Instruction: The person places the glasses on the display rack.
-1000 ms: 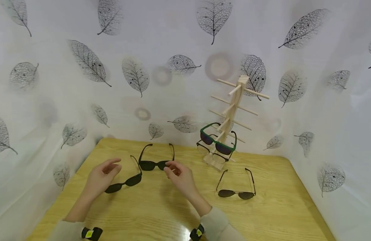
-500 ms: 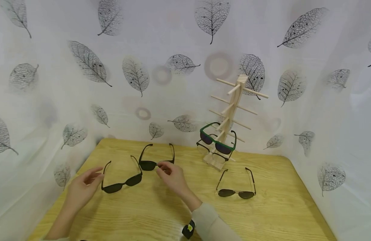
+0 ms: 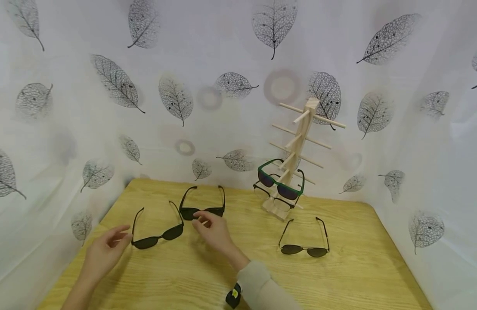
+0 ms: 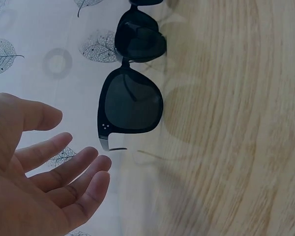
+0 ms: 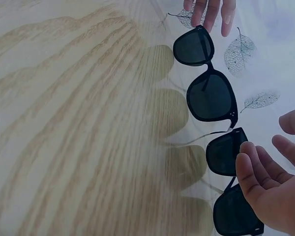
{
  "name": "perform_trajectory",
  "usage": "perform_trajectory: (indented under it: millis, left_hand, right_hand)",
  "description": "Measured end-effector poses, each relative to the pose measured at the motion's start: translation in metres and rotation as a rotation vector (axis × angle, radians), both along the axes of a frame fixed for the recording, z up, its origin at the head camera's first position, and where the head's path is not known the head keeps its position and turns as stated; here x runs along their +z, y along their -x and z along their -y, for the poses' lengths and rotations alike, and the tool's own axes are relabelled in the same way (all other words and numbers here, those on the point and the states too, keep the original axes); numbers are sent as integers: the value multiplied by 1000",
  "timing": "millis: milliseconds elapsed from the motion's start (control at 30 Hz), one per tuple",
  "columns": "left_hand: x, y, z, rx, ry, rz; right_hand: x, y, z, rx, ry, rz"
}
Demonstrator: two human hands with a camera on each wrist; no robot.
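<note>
Black sunglasses (image 3: 146, 242) stand unfolded on the wooden table, temples pointing away. Beside their left end is my left hand (image 3: 102, 255), fingers loosely bent and holding nothing. The left wrist view shows this hand (image 4: 54, 182) apart from the sunglasses (image 4: 132, 103). Behind and to the right is a second black pair (image 3: 215, 211). My right hand (image 3: 214, 234) hovers in front of that pair, covering part of it. In the right wrist view, the relaxed right hand (image 5: 278, 189) overlaps the nearer pair (image 5: 233, 211); whether it touches cannot be told.
A wooden peg rack (image 3: 300, 133) at the back right carries green-framed sunglasses (image 3: 286, 191) and clear-lensed glasses (image 3: 283, 204) below them. Aviator sunglasses (image 3: 315, 251) rest on the table (image 3: 362, 275) at the right. A leaf-patterned curtain (image 3: 230, 120) surrounds the table.
My left hand has moved left and toward me, off the front of the left sunglasses, uncovering them. My right hand has shifted left across the back pair. The glasses stay in place.
</note>
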State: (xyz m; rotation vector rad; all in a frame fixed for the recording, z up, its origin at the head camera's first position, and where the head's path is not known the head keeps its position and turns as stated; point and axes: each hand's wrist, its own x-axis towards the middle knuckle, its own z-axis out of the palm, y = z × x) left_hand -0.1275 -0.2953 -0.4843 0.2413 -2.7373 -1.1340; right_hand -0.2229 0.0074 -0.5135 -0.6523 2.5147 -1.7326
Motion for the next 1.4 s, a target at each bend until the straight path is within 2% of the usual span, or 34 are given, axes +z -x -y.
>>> perform_trajectory:
  millis: [233, 500, 767, 1067, 1233, 1400]
  left_hand:
    - [-3, -2, -3, 5, -36, 42]
    - [-10, -3, -4, 9, -64, 64]
    - [-11, -1, -5, 13, -81, 99]
    - [-16, -1, -7, -14, -115, 74]
    - [-19, -1, -8, 0, -138, 71]
    - [-21, -1, -10, 12, -155, 29]
  right_hand:
    - [-3, -1, 6, 27, -10, 42]
    - [-7, -1, 15, 61, -5, 46]
    - [-13, -1, 25, 80, -5, 66]
    - [-23, 4, 35, 69, -24, 49]
    - [-24, 5, 38, 58, -31, 41]
    - [-24, 6, 42, 33, -9, 30]
